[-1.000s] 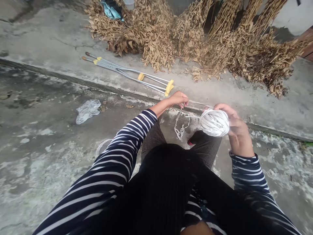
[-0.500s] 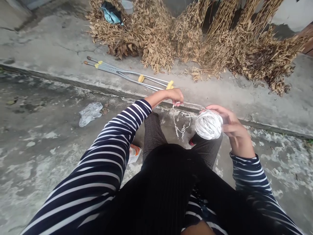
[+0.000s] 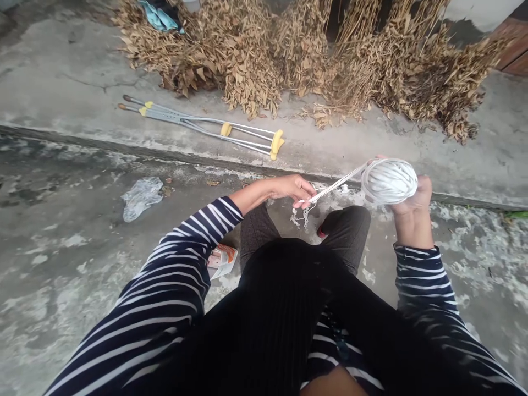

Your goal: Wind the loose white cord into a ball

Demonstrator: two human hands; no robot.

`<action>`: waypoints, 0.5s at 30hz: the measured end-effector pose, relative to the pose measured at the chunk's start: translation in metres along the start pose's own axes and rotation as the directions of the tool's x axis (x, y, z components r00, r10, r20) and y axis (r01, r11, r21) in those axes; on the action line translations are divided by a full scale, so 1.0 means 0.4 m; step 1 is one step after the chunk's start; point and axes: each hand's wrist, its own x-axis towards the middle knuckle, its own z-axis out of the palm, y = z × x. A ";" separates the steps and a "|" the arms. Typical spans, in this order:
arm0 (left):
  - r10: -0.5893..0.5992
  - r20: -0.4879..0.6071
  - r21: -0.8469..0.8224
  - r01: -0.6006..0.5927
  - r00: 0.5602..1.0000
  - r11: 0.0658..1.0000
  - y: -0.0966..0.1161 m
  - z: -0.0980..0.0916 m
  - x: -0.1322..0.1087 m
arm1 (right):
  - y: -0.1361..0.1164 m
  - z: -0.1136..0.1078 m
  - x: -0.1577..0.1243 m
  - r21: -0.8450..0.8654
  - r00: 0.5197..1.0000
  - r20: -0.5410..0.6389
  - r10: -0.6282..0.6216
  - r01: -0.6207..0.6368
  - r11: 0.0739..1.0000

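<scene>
My right hand is wrapped round a ball of white cord, which is raised at the right. Strands of white cord stretch from the ball down to my left hand, whose fingers are closed on them. Below my left hand hangs a knotted or chained piece of white cord, above the ground between my knees. The fingertips of my right hand are partly hidden behind the ball.
A pair of crutches lies on the raised concrete ledge. Behind them are heaps of dried plants. A clear plastic bag lies on the lower ground at left, and a white and orange packet is beside my leg.
My right hand and the ball have moved right and up, and the ball has turned. My left hand has lowered slightly, and several strands now run taut between the hands.
</scene>
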 end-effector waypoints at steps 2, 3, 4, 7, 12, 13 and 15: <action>0.055 -0.043 -0.097 -0.059 0.998 0.994 0.012 0.038 -0.025 | 0.011 -0.008 0.011 0.024 0.999 -0.031 -0.011 0.012 1.000; 0.080 -0.065 -0.136 -0.088 0.995 0.987 0.017 0.057 -0.035 | 0.018 -0.010 0.016 0.021 0.999 -0.046 -0.014 0.015 1.000; 0.098 -0.079 -0.164 -0.110 0.992 0.980 0.021 0.075 -0.042 | 0.024 -0.011 0.021 0.010 0.998 -0.055 -0.013 0.014 1.000; 0.111 -0.090 -0.184 -0.126 0.990 0.975 0.025 0.112 -0.050 | 0.038 -0.011 0.031 -0.017 0.999 -0.041 0.013 -0.014 1.000; 0.174 -0.206 -0.211 -0.218 0.963 0.953 0.009 0.091 -0.054 | 0.039 -0.010 0.028 0.100 0.996 -0.067 -0.062 0.069 0.993; 0.215 -0.249 -0.226 -0.272 0.944 0.935 0.003 0.078 -0.056 | 0.040 -0.012 0.024 0.131 0.995 -0.073 -0.073 0.082 0.988; 0.283 -0.334 -0.239 -0.371 0.899 0.897 -0.009 0.052 -0.056 | 0.043 -0.014 0.017 0.188 0.995 -0.065 -0.080 0.091 0.978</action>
